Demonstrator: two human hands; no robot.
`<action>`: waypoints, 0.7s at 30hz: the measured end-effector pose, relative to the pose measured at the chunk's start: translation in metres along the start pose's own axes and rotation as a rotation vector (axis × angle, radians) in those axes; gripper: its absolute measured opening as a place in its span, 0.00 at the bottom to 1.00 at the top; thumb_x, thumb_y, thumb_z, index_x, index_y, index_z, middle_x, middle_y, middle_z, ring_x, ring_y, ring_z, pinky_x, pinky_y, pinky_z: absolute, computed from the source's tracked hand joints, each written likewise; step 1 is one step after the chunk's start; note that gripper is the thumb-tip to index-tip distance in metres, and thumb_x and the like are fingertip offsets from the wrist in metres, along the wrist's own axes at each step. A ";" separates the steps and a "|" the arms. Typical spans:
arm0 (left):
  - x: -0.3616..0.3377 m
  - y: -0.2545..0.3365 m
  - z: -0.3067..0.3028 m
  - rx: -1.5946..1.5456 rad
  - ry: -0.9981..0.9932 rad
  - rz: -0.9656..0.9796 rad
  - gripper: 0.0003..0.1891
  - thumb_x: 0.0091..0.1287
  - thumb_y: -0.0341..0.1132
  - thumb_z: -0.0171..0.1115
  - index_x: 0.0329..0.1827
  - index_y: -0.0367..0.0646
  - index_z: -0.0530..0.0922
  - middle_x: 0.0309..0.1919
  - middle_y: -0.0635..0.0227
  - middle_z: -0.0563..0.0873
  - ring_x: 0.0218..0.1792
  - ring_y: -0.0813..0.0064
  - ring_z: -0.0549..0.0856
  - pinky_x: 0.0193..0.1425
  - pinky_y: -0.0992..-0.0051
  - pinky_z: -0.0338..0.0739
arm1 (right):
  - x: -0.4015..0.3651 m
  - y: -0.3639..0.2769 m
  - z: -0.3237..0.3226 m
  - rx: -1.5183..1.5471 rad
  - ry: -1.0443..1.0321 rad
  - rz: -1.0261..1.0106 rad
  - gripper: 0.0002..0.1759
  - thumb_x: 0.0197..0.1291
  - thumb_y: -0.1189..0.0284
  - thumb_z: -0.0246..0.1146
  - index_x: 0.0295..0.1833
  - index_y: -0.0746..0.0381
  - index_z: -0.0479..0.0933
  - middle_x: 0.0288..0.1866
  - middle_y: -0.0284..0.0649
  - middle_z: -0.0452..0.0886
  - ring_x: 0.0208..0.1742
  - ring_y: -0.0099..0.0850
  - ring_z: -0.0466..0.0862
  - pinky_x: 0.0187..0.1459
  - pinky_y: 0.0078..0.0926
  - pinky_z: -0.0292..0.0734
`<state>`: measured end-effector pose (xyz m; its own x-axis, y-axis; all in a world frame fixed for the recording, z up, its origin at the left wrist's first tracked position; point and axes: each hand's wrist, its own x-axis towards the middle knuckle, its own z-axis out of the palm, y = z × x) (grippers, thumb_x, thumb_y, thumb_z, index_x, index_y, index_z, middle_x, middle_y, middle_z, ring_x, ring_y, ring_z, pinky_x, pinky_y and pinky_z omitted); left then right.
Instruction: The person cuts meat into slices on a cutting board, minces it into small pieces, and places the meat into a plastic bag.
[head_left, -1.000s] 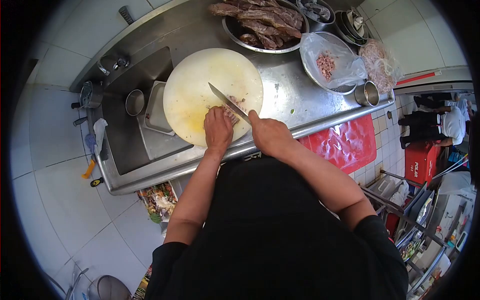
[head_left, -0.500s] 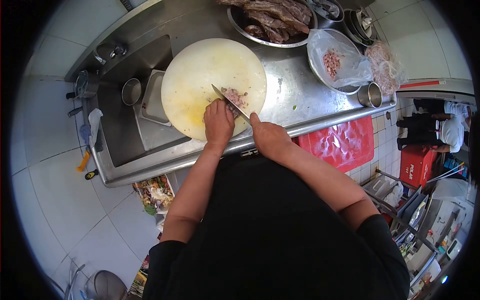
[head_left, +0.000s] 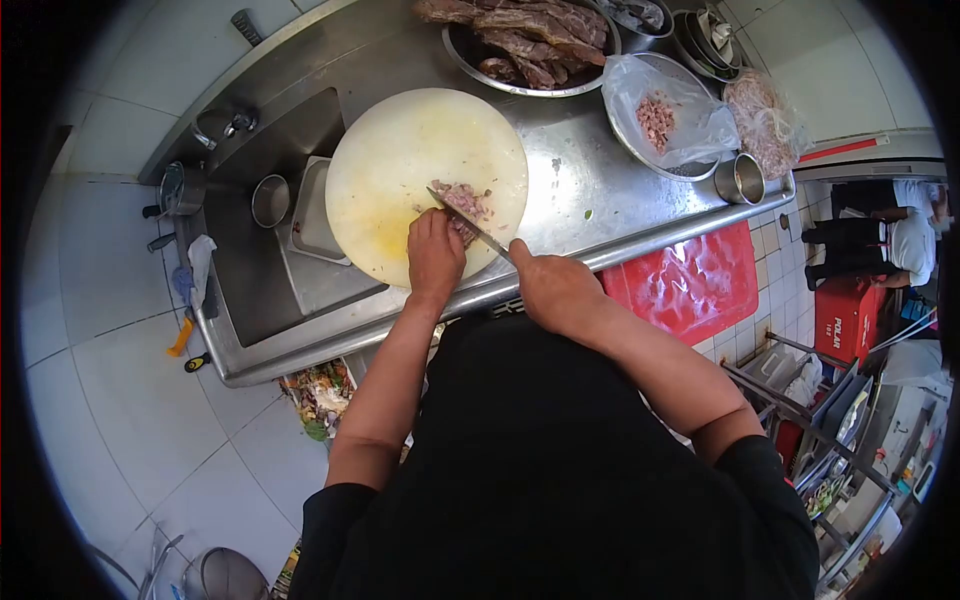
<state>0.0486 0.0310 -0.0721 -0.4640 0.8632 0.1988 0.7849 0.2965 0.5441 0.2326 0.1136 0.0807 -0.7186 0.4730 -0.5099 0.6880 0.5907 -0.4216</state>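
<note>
Stood over a steel counter (head_left: 600,170) running ahead of both hands, with a sink (head_left: 238,285) sunk into it beyond and left of the left hand (head_left: 435,255). Worked on a round pale cutting board (head_left: 400,150) lying under the left hand and just left of the right hand (head_left: 555,290). Had a big bowl of dark meat strips (head_left: 520,40) far ahead of the right hand, and a bag-lined bowl (head_left: 700,130) ahead and to its right. Gripped the handle of a knife (head_left: 470,225) in the closed right hand, blade slanting up-left across the board. Pinned a small pile of chopped meat (head_left: 462,197) under the narrowly curled left fingers, right against the blade. Had a steel cup (head_left: 745,180) well to the right of the right hand
</note>
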 end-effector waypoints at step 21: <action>-0.003 -0.005 -0.006 -0.055 0.047 0.050 0.11 0.73 0.29 0.58 0.54 0.36 0.78 0.50 0.51 0.82 0.53 0.46 0.79 0.59 0.53 0.75 | 0.007 -0.008 -0.001 -0.014 -0.041 0.007 0.15 0.66 0.79 0.55 0.58 0.67 0.67 0.41 0.59 0.88 0.47 0.56 0.89 0.49 0.53 0.84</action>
<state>0.0436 0.0239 -0.0704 -0.4444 0.8559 0.2644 0.7844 0.2292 0.5763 0.2224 0.1133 0.0814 -0.7086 0.4499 -0.5435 0.6913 0.5967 -0.4074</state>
